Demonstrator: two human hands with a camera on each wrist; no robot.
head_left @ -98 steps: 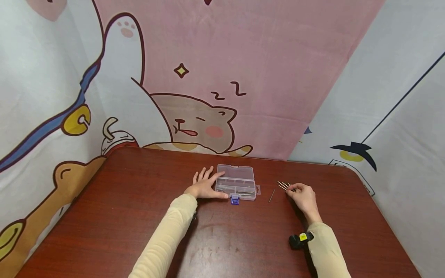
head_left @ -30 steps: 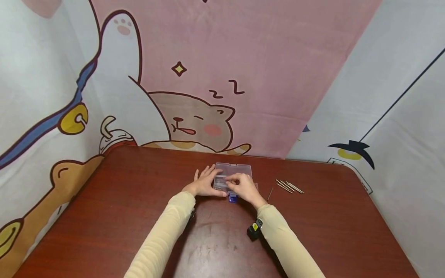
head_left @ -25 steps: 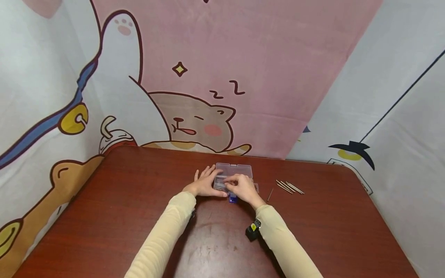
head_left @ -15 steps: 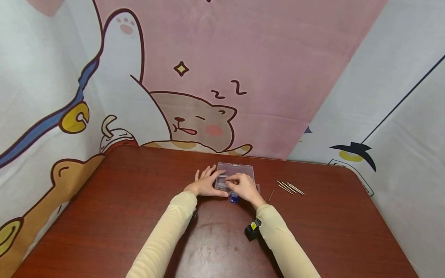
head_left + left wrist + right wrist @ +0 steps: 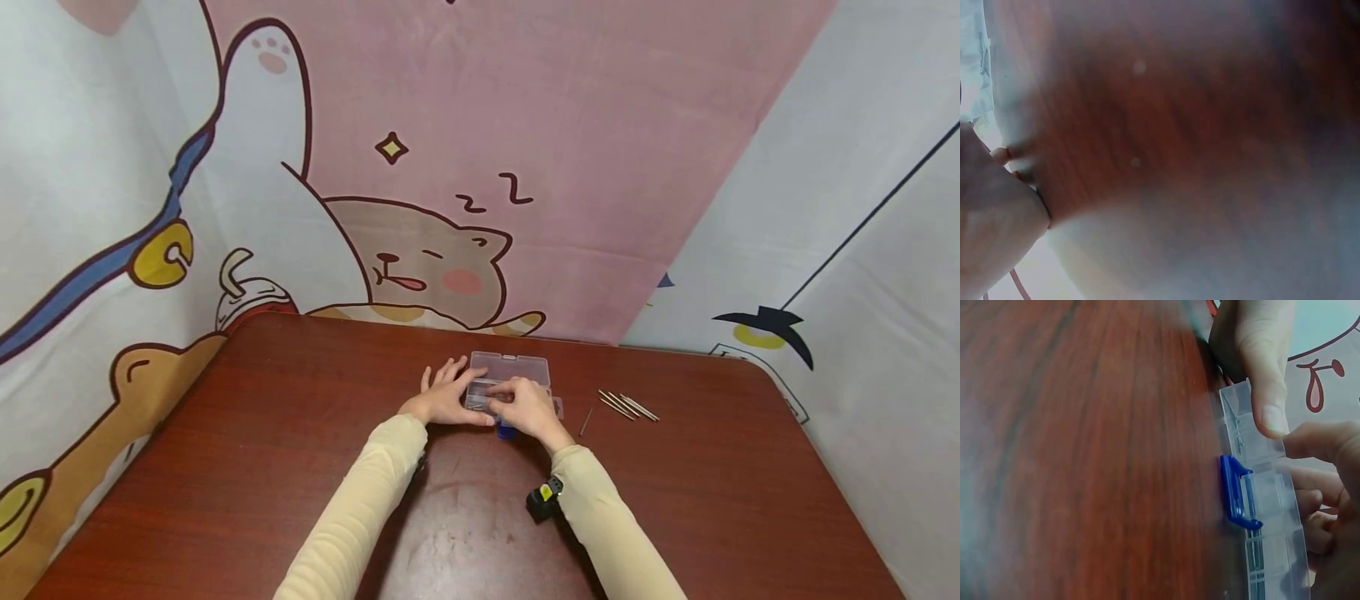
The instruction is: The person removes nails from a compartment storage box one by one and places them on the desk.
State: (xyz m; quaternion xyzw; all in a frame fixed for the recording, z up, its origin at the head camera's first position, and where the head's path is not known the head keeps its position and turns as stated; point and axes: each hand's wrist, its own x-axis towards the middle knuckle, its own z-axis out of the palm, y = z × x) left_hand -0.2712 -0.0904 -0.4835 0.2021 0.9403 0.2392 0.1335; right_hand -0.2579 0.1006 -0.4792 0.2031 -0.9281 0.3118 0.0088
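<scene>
A clear plastic compartment box with a blue latch lies with its lid laid back on the table. My left hand grips its left end, thumb along the front wall and index finger near the hinge, other fingers spread on the table. Over the compartments is my right hand, thumb and index finger apart, with nothing visible between them. Thin metal rods show through the front wall in the right wrist view. Several more thin metal rods lie right of the box, and a single darker rod lies nearer it.
The brown wooden table runs up to a cartoon-printed cloth at the back and sides. A clear hanging tab sticks out from the box's right end. The left wrist view is mostly blurred table.
My right hand has moved left from the loose rods to the box. Its thumb and index finger have since spread slightly apart. My left hand stays at the box's left end.
</scene>
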